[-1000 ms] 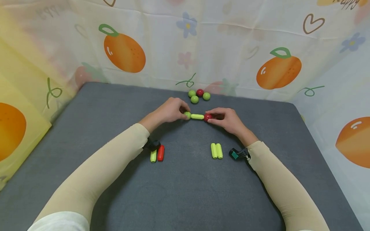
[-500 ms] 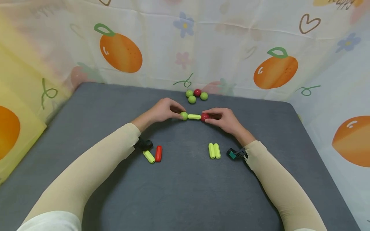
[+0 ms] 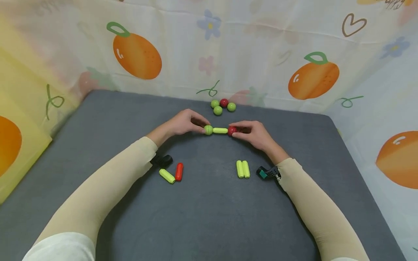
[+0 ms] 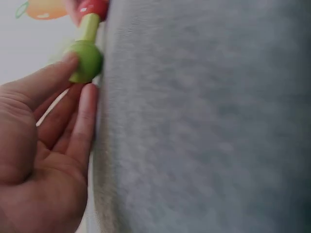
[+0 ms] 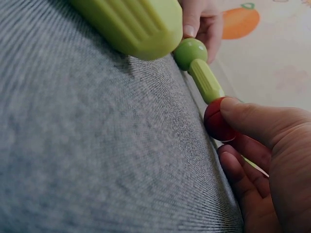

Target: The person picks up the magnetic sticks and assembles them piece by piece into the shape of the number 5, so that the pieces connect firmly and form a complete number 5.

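A yellow-green ridged rod [image 3: 220,130] lies between a green ball [image 3: 208,129] and a red ball [image 3: 231,131], the three in one row low over the grey cloth. My left hand [image 3: 186,122] pinches the green ball between thumb and fingers at the row's left end. At the other end, my right hand [image 3: 253,134] grips the red ball, its thumb [image 5: 243,114] on the near side. In the right wrist view the rod [image 5: 206,80] meets both balls end to end. The left wrist view is blurred but shows the thumb [image 4: 60,73] against the green ball.
Behind the hands, several balls sit in a cluster, among them a red one [image 3: 224,103]. A yellow-green rod [image 3: 167,176] and a red rod [image 3: 179,172] lie near the left wrist. Two more yellow-green rods [image 3: 243,169] lie side by side near the right wrist.
The yellow-green rod by the left wrist has swung round to lie slanted, touching the red rod's near end. The left forearm has shifted slightly left; both hands keep their hold.
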The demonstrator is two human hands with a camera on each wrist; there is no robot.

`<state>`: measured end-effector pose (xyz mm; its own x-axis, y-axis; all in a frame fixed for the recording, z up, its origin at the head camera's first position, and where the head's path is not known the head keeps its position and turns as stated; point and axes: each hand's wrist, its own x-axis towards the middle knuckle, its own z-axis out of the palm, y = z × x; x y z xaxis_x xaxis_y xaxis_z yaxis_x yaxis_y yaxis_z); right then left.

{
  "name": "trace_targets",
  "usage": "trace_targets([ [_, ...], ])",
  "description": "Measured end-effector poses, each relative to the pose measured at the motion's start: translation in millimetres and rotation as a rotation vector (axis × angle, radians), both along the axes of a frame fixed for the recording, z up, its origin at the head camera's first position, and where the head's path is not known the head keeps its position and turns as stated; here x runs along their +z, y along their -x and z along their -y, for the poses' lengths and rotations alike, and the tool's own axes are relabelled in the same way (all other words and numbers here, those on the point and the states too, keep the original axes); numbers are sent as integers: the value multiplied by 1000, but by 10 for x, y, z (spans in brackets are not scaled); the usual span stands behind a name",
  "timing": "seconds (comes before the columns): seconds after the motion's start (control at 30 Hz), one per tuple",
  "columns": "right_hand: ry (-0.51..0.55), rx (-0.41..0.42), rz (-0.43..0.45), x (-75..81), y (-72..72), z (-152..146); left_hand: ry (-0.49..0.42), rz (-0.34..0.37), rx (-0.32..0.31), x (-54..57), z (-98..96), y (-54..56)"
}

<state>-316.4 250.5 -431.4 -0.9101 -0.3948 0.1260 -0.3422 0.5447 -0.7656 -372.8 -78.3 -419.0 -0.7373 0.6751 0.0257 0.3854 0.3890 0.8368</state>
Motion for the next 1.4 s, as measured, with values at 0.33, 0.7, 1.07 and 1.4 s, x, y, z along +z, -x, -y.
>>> trace_targets([
  [0.33, 25, -5, 33, -19, -1, -18, -61, -11, -51, -124, 30, 69],
  [0.7, 0, -3, -3, 30, 10, -4, -92, -31, 7, -97, 40, 54],
  [1.07, 5, 1, 10, 27, -2, -14, -72, -41, 34, -144, 71, -16],
  [1.4, 106, -6, -13, 355, -241, -235, -96, -9, 22, -172, 62, -27],
])
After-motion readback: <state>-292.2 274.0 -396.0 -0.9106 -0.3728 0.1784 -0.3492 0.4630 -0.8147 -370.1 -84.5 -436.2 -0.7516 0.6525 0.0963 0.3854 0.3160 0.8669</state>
